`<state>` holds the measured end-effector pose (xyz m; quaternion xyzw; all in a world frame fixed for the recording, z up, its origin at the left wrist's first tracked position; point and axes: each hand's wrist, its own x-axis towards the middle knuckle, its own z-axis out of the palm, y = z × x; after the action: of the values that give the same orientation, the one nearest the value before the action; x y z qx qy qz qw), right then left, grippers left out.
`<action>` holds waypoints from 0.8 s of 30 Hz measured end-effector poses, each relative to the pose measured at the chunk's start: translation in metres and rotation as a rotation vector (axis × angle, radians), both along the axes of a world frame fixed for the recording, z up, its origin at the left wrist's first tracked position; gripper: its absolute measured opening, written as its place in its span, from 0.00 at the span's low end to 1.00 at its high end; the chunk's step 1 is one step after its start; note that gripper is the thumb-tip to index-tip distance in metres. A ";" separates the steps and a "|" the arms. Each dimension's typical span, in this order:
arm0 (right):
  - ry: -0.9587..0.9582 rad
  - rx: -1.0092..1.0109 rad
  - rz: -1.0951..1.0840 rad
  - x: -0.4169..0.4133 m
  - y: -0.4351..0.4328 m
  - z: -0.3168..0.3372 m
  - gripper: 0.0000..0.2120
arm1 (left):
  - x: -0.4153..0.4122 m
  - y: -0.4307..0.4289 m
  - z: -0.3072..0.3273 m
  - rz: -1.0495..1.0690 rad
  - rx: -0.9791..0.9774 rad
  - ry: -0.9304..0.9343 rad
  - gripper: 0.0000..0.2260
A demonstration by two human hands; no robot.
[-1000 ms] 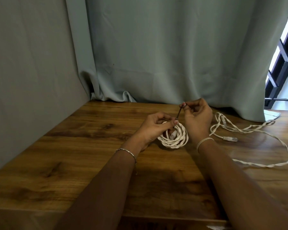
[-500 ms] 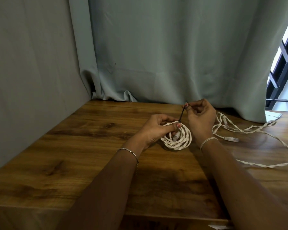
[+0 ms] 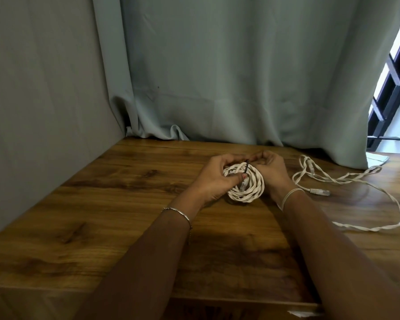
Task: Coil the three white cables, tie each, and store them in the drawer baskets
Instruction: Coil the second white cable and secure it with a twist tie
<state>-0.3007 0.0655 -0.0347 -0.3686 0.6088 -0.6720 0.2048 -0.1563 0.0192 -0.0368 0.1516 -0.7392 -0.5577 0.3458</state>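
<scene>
Left hand (image 3: pixel 214 179) grips the coiled white cable (image 3: pixel 247 192) on the wooden table (image 3: pixel 102 227), right hand (image 3: pixel 273 172) pinches the dark tie (image 3: pixel 246 168) crossing the coil's far edge, and a loose white cable (image 3: pixel 346 181) sprawls to the right.

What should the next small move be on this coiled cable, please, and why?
Probably pull the black tie snug: it already crosses the top of the coiled white cable, the left hand grips the coil, and the right hand appears to pinch the tie's end.
</scene>
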 end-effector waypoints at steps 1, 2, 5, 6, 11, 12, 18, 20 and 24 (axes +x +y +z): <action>0.003 0.031 0.033 0.000 0.002 0.001 0.10 | 0.000 0.001 0.001 0.025 -0.038 -0.016 0.20; 0.007 0.070 0.073 0.000 0.004 0.001 0.09 | 0.000 0.001 0.001 0.048 -0.059 -0.032 0.19; -0.042 0.175 0.221 -0.003 0.010 -0.002 0.14 | 0.002 0.002 0.002 0.083 -0.072 -0.062 0.19; -0.059 0.185 0.252 -0.004 0.011 -0.003 0.20 | 0.002 0.002 0.002 0.085 -0.072 -0.065 0.19; -0.003 0.223 0.289 -0.005 0.010 -0.005 0.34 | 0.002 -0.001 0.001 0.116 -0.094 -0.080 0.13; 0.010 0.227 0.292 -0.005 0.009 -0.005 0.34 | 0.001 -0.003 0.000 0.118 -0.086 -0.081 0.13; 0.007 0.225 0.291 -0.002 0.010 -0.004 0.31 | 0.001 -0.006 0.000 0.167 -0.088 -0.063 0.17; -0.002 0.243 0.281 0.000 0.011 -0.003 0.27 | 0.002 -0.007 0.002 0.192 -0.081 -0.050 0.17; -0.053 0.213 0.184 0.003 0.009 0.002 0.07 | 0.004 -0.008 0.005 0.233 -0.014 -0.012 0.17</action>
<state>-0.2979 0.0741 -0.0327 -0.3811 0.6347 -0.5915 0.3196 -0.1524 0.0112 -0.0321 0.2374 -0.7225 -0.5077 0.4048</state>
